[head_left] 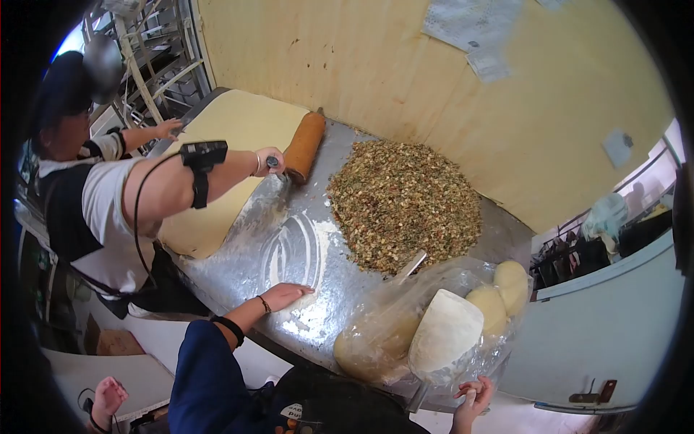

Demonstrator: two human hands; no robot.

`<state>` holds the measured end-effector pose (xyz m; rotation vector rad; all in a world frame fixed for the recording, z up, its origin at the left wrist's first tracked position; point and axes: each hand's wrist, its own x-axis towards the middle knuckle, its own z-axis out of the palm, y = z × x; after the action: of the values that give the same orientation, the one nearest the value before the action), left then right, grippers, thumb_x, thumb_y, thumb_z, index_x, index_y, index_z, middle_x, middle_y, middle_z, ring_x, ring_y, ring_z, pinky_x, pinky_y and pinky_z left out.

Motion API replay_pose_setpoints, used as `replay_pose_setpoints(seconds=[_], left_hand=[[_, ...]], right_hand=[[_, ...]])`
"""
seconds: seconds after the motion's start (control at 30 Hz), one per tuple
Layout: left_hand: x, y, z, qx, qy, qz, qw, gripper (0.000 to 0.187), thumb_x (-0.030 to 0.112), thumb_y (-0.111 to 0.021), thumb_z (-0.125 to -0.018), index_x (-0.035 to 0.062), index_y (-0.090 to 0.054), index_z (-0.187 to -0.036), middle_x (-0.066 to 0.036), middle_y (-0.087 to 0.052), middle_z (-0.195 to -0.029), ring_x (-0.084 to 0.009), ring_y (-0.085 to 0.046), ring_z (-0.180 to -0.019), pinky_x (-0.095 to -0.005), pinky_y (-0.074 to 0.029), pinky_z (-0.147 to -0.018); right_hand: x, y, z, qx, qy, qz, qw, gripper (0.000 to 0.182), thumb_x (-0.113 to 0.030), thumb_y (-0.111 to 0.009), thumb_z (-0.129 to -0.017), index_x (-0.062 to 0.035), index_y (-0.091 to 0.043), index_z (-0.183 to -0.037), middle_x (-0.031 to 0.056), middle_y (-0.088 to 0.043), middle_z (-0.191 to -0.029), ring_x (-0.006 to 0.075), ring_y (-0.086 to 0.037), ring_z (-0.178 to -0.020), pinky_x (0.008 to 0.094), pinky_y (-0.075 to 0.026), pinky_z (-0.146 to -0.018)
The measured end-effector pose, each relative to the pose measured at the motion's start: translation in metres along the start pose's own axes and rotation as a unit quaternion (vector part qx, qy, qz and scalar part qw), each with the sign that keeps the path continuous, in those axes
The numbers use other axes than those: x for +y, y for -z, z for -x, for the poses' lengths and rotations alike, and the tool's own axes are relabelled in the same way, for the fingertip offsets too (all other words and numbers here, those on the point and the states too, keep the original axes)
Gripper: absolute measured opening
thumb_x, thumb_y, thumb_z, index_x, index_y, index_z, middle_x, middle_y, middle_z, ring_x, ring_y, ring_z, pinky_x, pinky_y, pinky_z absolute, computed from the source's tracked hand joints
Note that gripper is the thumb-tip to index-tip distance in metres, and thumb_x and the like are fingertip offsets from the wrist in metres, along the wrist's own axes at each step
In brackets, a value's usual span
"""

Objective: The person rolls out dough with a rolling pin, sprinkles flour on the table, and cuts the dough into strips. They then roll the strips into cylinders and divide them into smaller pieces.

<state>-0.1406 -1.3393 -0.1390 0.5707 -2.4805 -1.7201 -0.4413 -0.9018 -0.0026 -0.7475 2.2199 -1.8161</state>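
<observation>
My left hand (288,295) lies flat on the metal table, fingers stretched out, in a patch of white flour (307,253) with curved smear marks. At the lower right, my right hand (475,396) hangs near the table's edge, fingers loosely bent and apart, with nothing visible in it. Close by it is a flour-coated scoop (446,331), its handle pointing toward me. The scoop rests on a clear plastic bag (383,325) with several pale dough pieces (486,309) in or beside it. A large heap of chopped, mixed filling (406,202) lies beyond the bag.
Across the left side, a co-worker (108,195) grips the handle of a wooden rolling pin (305,146) over a wide dough sheet (238,123). A wooden panel (325,58) stands behind the table. Another hand (110,396) shows at the lower left.
</observation>
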Motion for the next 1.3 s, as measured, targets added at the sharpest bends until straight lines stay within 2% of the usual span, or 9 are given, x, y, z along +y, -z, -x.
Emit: replay_pose_setpoints(seconds=[0.23, 0.43, 0.6, 0.63, 0.7, 0.77, 1.03, 1.23, 1.3], left_hand=[[0.023, 0.006, -0.066, 0.229, -0.041, -0.251, 0.939, 0.046, 0.023, -0.042, -0.089, -0.0002, -0.040, -0.129, -0.020, -0.042, -0.132, -0.0330, -0.037, -0.125, -0.0390, -0.027, -0.106], [0.040, -0.030, -0.146, 0.237, 0.120, -0.314, 0.912, 0.063, 0.032, -0.044, -0.087, -0.0034, -0.025, -0.136, -0.021, -0.025, -0.142, -0.0313, -0.020, -0.135, -0.0411, -0.016, -0.110], [0.022, -0.020, -0.184, 0.260, 0.206, -0.344, 0.878, 0.070, 0.044, -0.034, -0.091, -0.0021, -0.017, -0.140, -0.017, -0.017, -0.147, -0.0275, -0.012, -0.137, -0.0388, -0.010, -0.112], [0.023, -0.017, -0.185, 0.258, 0.207, -0.344, 0.879, 0.070, 0.044, -0.034, -0.091, -0.0021, -0.017, -0.140, -0.017, -0.017, -0.147, -0.0275, -0.012, -0.137, -0.0388, -0.010, -0.112], [0.024, -0.015, -0.182, 0.248, 0.215, -0.373, 0.868, 0.070, 0.046, -0.031, -0.091, -0.0015, -0.015, -0.140, -0.016, -0.016, -0.148, -0.0268, -0.011, -0.138, -0.0382, -0.009, -0.112], [0.025, -0.014, -0.176, 0.239, 0.219, -0.386, 0.863, 0.070, 0.046, -0.031, -0.091, -0.0014, -0.015, -0.141, -0.015, -0.015, -0.148, -0.0264, -0.011, -0.138, -0.0385, -0.009, -0.112], [0.019, -0.021, -0.116, 0.222, 0.236, -0.372, 0.870, 0.070, 0.045, -0.033, -0.090, -0.0030, -0.018, -0.139, -0.018, -0.017, -0.147, -0.0281, -0.012, -0.137, -0.0409, -0.011, -0.111], [0.024, -0.020, -0.052, 0.217, 0.152, -0.343, 0.901, 0.058, 0.035, -0.038, -0.089, -0.0013, -0.031, -0.134, -0.021, -0.032, -0.139, -0.0309, -0.026, -0.132, -0.0428, -0.018, -0.109], [0.015, -0.001, -0.042, 0.197, 0.064, -0.270, 0.941, 0.048, 0.028, -0.041, -0.087, 0.0012, -0.041, -0.128, -0.019, -0.040, -0.134, -0.0335, -0.034, -0.126, -0.0425, -0.025, -0.106]], right_hand=[[0.001, -0.010, -0.003, -0.004, -0.017, -0.021, 1.000, 0.044, -0.035, -0.056, -0.087, -0.0036, -0.042, -0.114, 0.0093, -0.054, -0.070, 0.0138, -0.052, -0.056, 0.0237, -0.044, -0.045], [0.000, -0.011, -0.010, -0.005, -0.004, -0.010, 1.000, 0.045, -0.036, -0.055, -0.086, -0.0032, -0.042, -0.114, 0.0093, -0.054, -0.069, 0.0138, -0.052, -0.054, 0.0238, -0.044, -0.047], [0.010, 0.005, -0.004, 0.026, 0.002, 0.018, 0.999, 0.044, -0.035, -0.053, -0.087, -0.0020, -0.042, -0.114, 0.0092, -0.054, -0.067, 0.0145, -0.052, -0.054, 0.0236, -0.044, -0.047], [-0.004, -0.001, -0.002, 0.059, -0.024, 0.002, 0.998, 0.031, -0.026, -0.054, -0.086, -0.0016, -0.046, -0.104, 0.0093, -0.056, -0.070, 0.0147, -0.053, -0.056, 0.0254, -0.044, -0.051], [-0.006, 0.000, 0.000, 0.093, -0.057, -0.013, 0.994, 0.019, -0.016, -0.055, -0.084, -0.0012, -0.050, -0.094, 0.0094, -0.058, -0.074, 0.0149, -0.053, -0.059, 0.0273, -0.044, -0.054], [0.004, 0.004, -0.003, 0.041, -0.011, 0.030, 0.999, 0.042, -0.035, -0.050, -0.089, -0.0009, -0.042, -0.113, 0.0091, -0.053, -0.066, 0.0148, -0.052, -0.053, 0.0234, -0.044, -0.049], [0.003, -0.008, -0.012, 0.001, -0.046, -0.003, 0.999, 0.048, -0.041, -0.053, -0.087, -0.0022, -0.043, -0.113, 0.0085, -0.053, -0.069, 0.0138, -0.052, -0.058, 0.0236, -0.044, -0.048], [0.003, -0.010, -0.009, 0.011, -0.031, 0.009, 0.999, 0.047, -0.041, -0.049, -0.089, -0.0010, -0.044, -0.112, 0.0086, -0.054, -0.070, 0.0127, -0.051, -0.051, 0.0236, -0.042, -0.050], [0.001, -0.010, -0.009, 0.014, -0.030, 0.009, 0.999, 0.047, -0.041, -0.050, -0.089, -0.0010, -0.044, -0.112, 0.0085, -0.054, -0.070, 0.0126, -0.051, -0.051, 0.0234, -0.042, -0.051]])
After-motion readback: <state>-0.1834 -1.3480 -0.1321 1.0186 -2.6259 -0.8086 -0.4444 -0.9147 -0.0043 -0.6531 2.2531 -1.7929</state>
